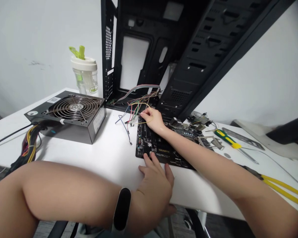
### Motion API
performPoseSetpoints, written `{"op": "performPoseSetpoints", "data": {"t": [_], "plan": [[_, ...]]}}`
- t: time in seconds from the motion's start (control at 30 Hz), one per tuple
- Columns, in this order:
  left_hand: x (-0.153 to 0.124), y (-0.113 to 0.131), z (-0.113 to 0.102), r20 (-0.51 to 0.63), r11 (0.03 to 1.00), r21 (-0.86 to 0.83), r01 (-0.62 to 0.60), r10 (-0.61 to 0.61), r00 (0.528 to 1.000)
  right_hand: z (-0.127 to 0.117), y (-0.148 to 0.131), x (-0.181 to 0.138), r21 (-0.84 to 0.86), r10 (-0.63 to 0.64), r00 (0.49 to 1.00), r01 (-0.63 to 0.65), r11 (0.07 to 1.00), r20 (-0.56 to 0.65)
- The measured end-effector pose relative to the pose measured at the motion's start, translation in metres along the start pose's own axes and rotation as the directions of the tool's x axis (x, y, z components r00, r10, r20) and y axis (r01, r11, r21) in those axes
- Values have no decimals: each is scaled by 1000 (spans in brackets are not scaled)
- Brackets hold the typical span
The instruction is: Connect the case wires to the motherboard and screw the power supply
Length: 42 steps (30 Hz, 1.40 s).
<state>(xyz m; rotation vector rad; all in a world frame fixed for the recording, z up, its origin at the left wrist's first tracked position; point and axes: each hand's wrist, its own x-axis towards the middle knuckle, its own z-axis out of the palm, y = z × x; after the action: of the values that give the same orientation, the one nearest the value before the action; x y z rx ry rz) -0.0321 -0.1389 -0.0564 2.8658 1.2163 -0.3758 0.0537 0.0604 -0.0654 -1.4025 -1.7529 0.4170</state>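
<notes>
A black Gigabyte motherboard lies on the white table in front of the computer case. My left hand, wearing a wristband, rests at its near edge, with spread fingers and the fingertips touching the board. Over the board's far left corner, my right hand is closed in a pinch on a thin cable. The cable's end is hidden by the fingers. Several coloured front-panel cables run out from the case, and some loose plugs dangle onto the table left of the board.
The open black case stands behind. On the left are a power supply with bundled cables and a lidded cup. At right lie a screwdriver, yellow-handled pliers, a metal plate and small parts.
</notes>
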Motion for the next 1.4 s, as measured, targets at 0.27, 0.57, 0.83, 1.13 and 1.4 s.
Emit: {"op": "performPoseSetpoints", "data": {"t": [0.27,0.57,0.83,1.13,1.4], "plan": [[-1,1,-1,10,1000,-9,28,-28,1000,0,2,1,31,4,1000,-4,1000,8],[0,-1,-8,69,999,-26,31,-29,997,6,7,4,61,-86,989,80,995,116],[0,0,-6,50,1000,-15,24,-23,998,-1,11,12,-97,-60,984,77,992,169],[-2,-2,-9,48,1000,2,11,-11,999,-5,-3,19,-233,-57,959,125,964,279],[1,2,6,-53,999,28,32,-30,998,1,6,12,-225,-51,984,89,970,173]]}}
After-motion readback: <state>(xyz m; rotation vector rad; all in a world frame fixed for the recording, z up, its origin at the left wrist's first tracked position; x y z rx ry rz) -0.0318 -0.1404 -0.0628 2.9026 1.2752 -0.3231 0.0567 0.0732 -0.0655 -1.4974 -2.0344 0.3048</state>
